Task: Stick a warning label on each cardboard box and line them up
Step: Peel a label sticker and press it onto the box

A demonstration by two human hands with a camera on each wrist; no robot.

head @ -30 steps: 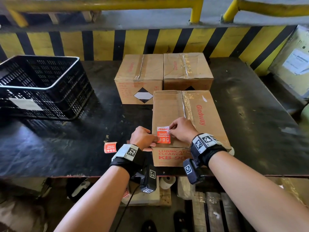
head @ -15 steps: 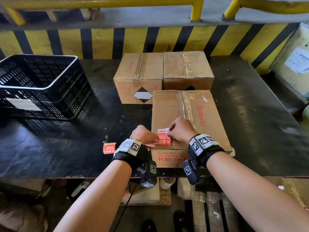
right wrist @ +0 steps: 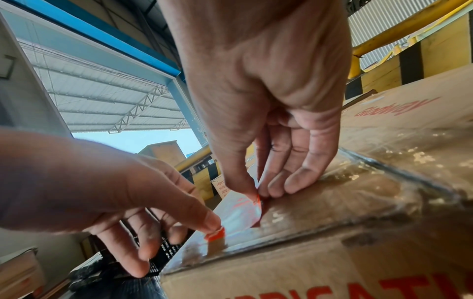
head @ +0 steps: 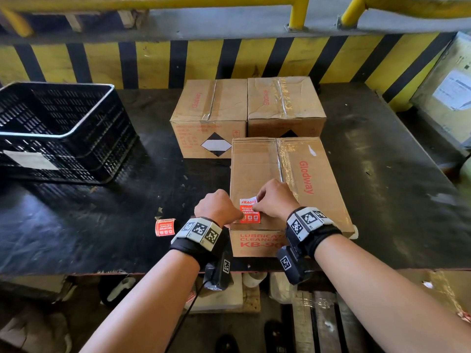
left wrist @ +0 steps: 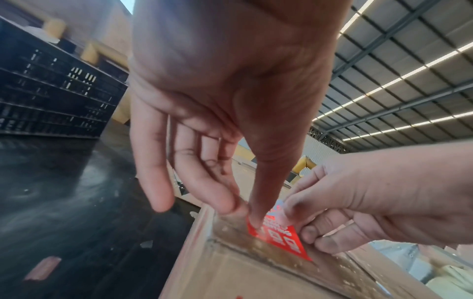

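**Label going down on the near box**

I see my left hand (head: 218,207) at the near left corner of the closest brown cardboard box (head: 313,184), the taped one printed "Glodway" on top. Its thumb tip presses down on the lower part of the red and white "FRAGILE" warning label (head: 249,211), while the other fingers (left wrist: 153,172) hang straight and loose over the box's left edge, holding nothing. My right hand (head: 274,200) pinches the label's upper right corner between thumb and forefinger; in the right wrist view that corner curls up off the cardboard while the lower end lies flat near the box's front edge.

The box sits at the near edge of the black worktable (head: 76,225). Behind it two more taped brown cardboard boxes stand side by side and touching: the left rear box (head: 211,108), showing a black and white diamond mark on its front, and the right rear box (head: 284,100), partly hidden by the near one.

A small roll of red warning labels (head: 165,227) lies on the table just left of my left wrist. A black slotted plastic crate (head: 63,133) stands at the far left.
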